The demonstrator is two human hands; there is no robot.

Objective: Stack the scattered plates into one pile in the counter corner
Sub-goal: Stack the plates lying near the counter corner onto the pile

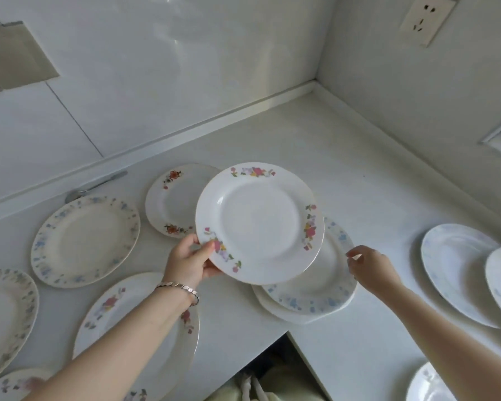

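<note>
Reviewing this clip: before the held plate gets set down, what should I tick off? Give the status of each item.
1. Left hand grip on the pink-flowered plate: ok, thumb over the rim, fingers underneath.
2. Landing surface, the blue-flowered plate: ok, its visible part is bare.
3. Pile alignment: not ok, the blue-flowered plate sits offset on the bottom plate.
4. Right hand steadying the pile: cannot tell, fingertips are at the rim, contact unclear.
5. Pile sits in the counter corner: not ok, it lies near the front edge, away from the corner.
</note>
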